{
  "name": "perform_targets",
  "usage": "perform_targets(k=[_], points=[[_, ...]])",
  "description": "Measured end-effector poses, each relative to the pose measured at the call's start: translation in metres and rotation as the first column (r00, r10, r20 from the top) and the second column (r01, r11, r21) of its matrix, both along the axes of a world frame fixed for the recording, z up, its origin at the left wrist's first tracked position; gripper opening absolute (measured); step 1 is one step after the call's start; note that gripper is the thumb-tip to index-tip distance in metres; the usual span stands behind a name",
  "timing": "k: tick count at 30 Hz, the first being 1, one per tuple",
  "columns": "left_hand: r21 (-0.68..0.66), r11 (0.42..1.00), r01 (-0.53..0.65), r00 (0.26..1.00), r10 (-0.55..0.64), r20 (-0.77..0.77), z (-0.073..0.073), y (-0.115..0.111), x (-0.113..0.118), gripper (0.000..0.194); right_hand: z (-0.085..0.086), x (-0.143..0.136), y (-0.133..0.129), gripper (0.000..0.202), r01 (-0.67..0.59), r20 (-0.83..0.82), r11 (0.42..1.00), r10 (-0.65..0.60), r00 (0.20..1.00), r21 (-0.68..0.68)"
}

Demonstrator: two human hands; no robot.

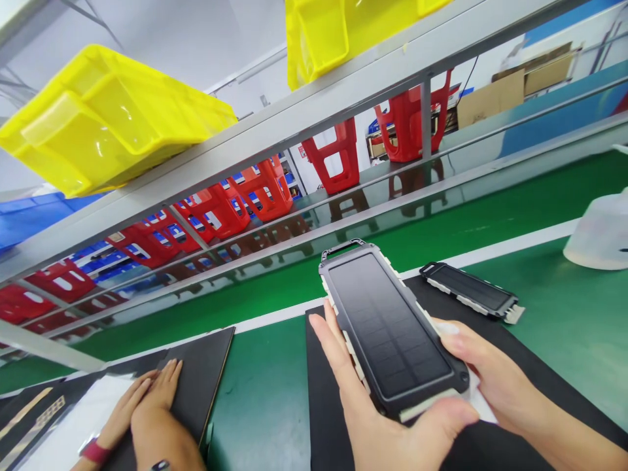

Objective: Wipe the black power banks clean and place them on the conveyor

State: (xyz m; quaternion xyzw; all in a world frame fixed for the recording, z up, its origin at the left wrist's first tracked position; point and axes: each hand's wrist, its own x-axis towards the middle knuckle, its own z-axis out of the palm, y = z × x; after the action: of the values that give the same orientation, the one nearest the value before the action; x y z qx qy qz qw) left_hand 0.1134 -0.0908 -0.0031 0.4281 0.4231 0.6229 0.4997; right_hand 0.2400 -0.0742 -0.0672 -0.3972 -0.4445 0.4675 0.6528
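A black solar power bank [390, 327] with pale edging and a carry loop at its top is held up, tilted, its panel facing me. My left hand [363, 405] wraps its left side and lower edge, thumb across the bottom. My right hand [495, 373] grips the lower right side, the thumb near the panel's edge. A bit of white cloth or paper [483, 402] shows between my right hand and the power bank. Behind it, a second solar power bank [468, 288] lies on the black mat [326, 392].
A co-worker's hands [152, 399] rest on another black mat [209, 366] at left, beside white sheets [73, 425]. A translucent container [598, 229] stands at right. Yellow bins [118, 118] sit on the overhead shelf [265, 137]. Red stools [333, 157] stand beyond the green conveyor [471, 216].
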Motion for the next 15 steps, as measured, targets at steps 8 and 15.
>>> perform_targets(k=[8, 15], points=[[-0.072, 0.977, -0.201, 0.96, 0.182, -0.211, 0.016, -0.011, 0.005, 0.137, 0.037, -0.01, -0.011, 0.034, -0.213, -0.298, 0.956, 0.147, 0.943, -0.2], [-0.062, 0.958, -0.281, 0.882, 0.232, -0.41, 0.029, -0.016, 0.009, 0.138, 0.045, -0.009, -0.013, 0.039, -0.374, -0.405, 0.9, 0.263, 0.876, -0.224]])
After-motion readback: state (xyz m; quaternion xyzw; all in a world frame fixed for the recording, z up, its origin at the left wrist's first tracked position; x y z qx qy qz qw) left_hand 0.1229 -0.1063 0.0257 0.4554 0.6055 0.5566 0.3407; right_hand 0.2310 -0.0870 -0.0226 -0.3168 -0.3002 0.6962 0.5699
